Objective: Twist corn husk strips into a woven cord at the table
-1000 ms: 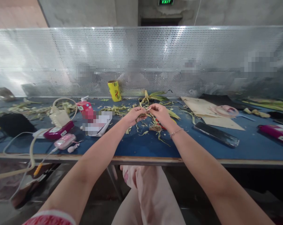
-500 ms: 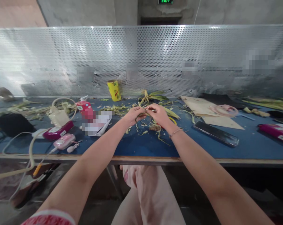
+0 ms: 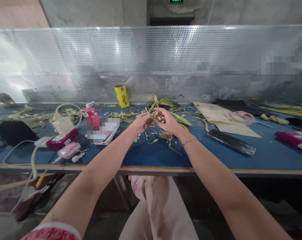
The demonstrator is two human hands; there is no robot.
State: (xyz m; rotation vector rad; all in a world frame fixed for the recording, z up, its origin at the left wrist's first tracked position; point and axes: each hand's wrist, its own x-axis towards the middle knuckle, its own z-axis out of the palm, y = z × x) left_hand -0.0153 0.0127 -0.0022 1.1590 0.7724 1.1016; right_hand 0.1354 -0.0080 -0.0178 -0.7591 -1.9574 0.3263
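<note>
My left hand (image 3: 143,122) is closed in a pinch on a small twisted bundle of plant strips (image 3: 153,117), over the middle of the table. Beside it, my right hand (image 3: 168,122) has its fingertips curled around the same bundle, the index finger lifted a little. My fingers partly cover the strips. Beneath the hands lie shredded pale-green fibres (image 3: 153,140) and a brownish scrap (image 3: 165,136). A leafy green stalk (image 3: 166,101) rests just behind.
A yellow cylinder (image 3: 122,96) stands by the perforated metal screen (image 3: 161,50). Left are a red carton (image 3: 92,116), a white tray-like object (image 3: 107,131), a pink device (image 3: 68,150) and cables. Right are brown paper (image 3: 216,116), a black phone (image 3: 231,142) and a magenta case (image 3: 294,140).
My right hand's fingers have loosened and spread slightly around the strips, the index finger rising. My left hand keeps its pinch in nearly the same place.
</note>
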